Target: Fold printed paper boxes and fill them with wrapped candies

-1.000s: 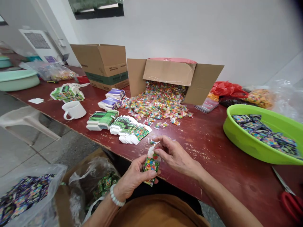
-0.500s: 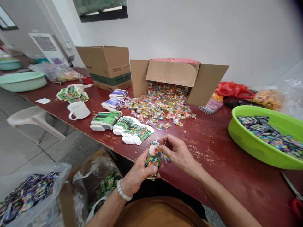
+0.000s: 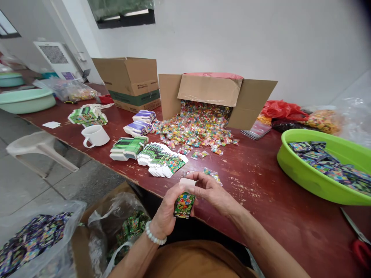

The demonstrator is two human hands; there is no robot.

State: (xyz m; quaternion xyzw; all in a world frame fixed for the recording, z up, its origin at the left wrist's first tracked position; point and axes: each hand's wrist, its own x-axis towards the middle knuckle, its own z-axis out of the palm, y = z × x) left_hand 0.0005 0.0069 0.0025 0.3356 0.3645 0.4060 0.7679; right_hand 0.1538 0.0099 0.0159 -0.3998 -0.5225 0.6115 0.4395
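Left hand [image 3: 166,210] wrapped firmly round the small green packet [image 3: 184,204], thumb up by its top left corner, a fingertip visible at the right side. Packet stands roughly upright in that hold, printed face to camera. White flap [image 3: 188,183] lies at its top, between the two hands. Right hand [image 3: 210,191] is at the flap from the right, thumb against it; can't tell if the fingers are closed on it.

Vs half a second ago: left thumb was on the packet front, now up at the flap. Flap has come across the top; the clear window with red candy there is out of sight. Right hand is a touch lower, so a few wrapped candies [image 3: 214,175] now show just beyond its knuckles.

Edges, left to right: table [image 3: 261,166] near edge slants from the white stool [image 3: 37,144] down behind the packet. White mug [image 3: 97,136] well left; fanned green cartons [image 3: 164,159] nearer, up-left of the hands. Candy heap [image 3: 197,125] straight ahead. Widest stretch of tabletop is right of the right forearm, bounded by lime basin [image 3: 315,189] and scissors [image 3: 361,241].
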